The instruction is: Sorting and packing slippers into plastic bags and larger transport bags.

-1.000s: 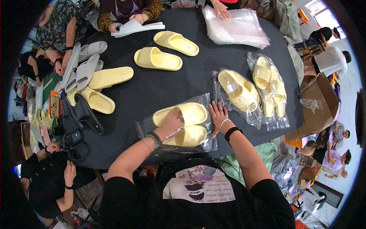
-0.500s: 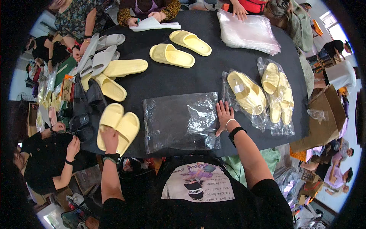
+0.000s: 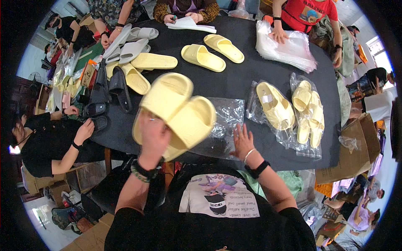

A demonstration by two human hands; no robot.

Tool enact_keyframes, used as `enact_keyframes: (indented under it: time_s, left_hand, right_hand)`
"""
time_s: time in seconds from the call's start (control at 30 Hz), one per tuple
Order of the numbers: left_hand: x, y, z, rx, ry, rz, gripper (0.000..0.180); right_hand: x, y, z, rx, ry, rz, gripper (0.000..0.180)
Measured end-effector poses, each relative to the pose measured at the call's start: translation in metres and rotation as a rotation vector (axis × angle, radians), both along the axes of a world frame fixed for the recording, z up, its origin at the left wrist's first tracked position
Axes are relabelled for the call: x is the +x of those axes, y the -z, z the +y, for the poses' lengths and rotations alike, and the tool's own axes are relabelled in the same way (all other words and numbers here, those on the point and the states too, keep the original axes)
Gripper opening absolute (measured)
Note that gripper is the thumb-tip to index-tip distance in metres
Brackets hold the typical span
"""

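Since earlier, my left hand [image 3: 153, 136] lifted the yellow slipper pair [image 3: 178, 111], fingers pinching them; right hand [image 3: 242, 140], fingers spread, pins the clear bag [image 3: 224, 121] at the counter's [image 3: 251, 67] near edge.

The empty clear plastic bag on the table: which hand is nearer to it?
Right. The right hand rests flat on the empty clear plastic bag; the left hand is raised beside it, holding the pair of yellow slippers.

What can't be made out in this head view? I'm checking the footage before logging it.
- Left hand: its fingers sit behind the pair of yellow slippers, so the grip is hidden.
- Clear plastic bag: its left part is covered by the raised slippers, and whether its mouth is open cannot be told.
- Right hand: the palm lies flat on the bag, its underside unseen.
- Black table: the near edge is hidden by the person's body.
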State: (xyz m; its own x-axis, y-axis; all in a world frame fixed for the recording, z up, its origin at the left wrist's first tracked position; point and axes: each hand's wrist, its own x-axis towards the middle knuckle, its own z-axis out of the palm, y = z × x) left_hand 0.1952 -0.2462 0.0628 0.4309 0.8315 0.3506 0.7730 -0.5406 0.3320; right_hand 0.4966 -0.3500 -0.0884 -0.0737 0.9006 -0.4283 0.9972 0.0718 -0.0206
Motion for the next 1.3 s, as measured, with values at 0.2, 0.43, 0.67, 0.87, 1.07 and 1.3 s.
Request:
enact_keyframes:
  time_s: [0.2, 0.43, 0.67, 0.87, 1.07, 1.3]
  left_hand:
    - [0.092, 0.102, -0.043, -0.28, 0.244, -0.023, 0.016]
    - [0.096, 0.193, -0.047, -0.334, 0.228, 0.165, 0.018]
    - [0.021, 0.203, -0.006, -0.464, -0.174, 0.177, 0.019]
    - [-0.032, 0.197, 0.02, -0.245, -0.481, 0.323, 0.022]
    - [0.07, 0.168, 0.021, -0.308, -0.009, 0.004, 0.019]
    - [0.175, 0.202, 0.005, -0.328, 0.133, 0.195, 0.022]
  right_hand:
    - [0.0, 0.037, -0.059, 0.056, -0.23, 0.25, 0.059]
    - [0.012, 0.039, -0.078, -0.289, -0.23, 0.11, 0.069]
    - [0.02, 0.045, -0.086, -0.124, -0.297, 0.099, 0.081]
    - [0.015, 0.036, -0.08, -0.226, -0.263, 0.129, 0.071]
    - [0.015, 0.072, -0.093, -0.056, -0.287, 0.106, 0.069]
    - [0.013, 0.053, -0.085, -0.193, -0.237, 0.16, 0.066]
